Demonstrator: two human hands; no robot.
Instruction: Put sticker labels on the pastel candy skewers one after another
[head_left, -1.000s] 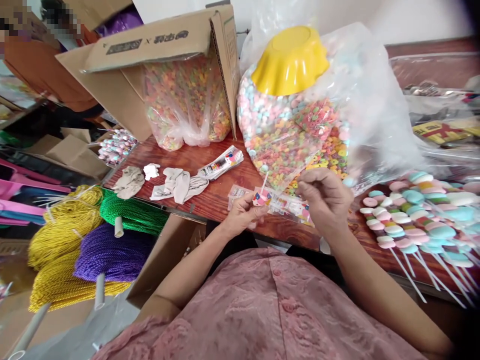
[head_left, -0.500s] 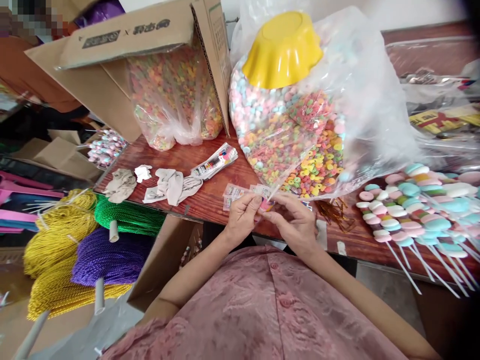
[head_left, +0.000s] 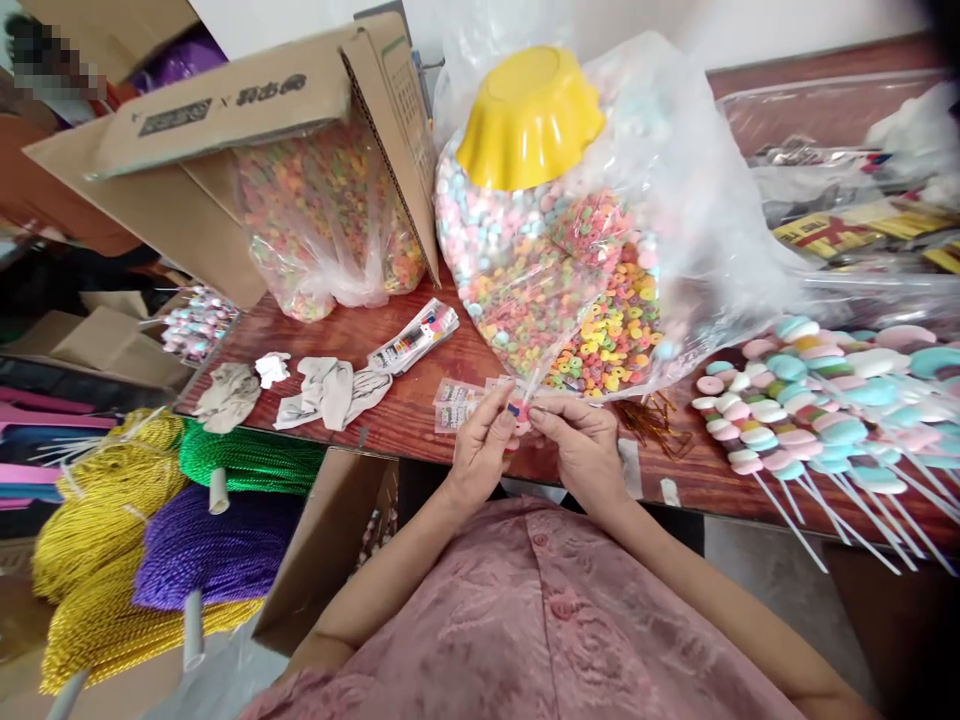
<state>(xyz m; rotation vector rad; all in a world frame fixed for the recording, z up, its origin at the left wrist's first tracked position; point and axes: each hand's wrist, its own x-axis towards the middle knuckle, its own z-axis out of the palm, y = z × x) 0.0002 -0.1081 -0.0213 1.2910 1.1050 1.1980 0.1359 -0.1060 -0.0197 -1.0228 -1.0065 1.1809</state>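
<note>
Near the table's front edge, my left hand and my right hand meet with fingers pinched. Between them is a small pink and dark-blue piece, with a thin white stick rising from it; fingers cover much of it, so its kind is unclear. Each hand grips a side of it. Just beyond my hands is a large clear bag of pastel marshmallows and ring candies. Small printed clear packets lie left of my fingers. Gold twist ties are right of my right hand.
A yellow scalloped bowl sits upside down on the bag. Marshmallow skewers are piled at right. A cardboard box holds bagged ring candies. Gloves and printed sleeves lie left. Cord bundles stand below.
The view has shifted slightly, so the table things appear further left. My hands stay together on the small piece; its dark-blue part now shows more between my fingers.
</note>
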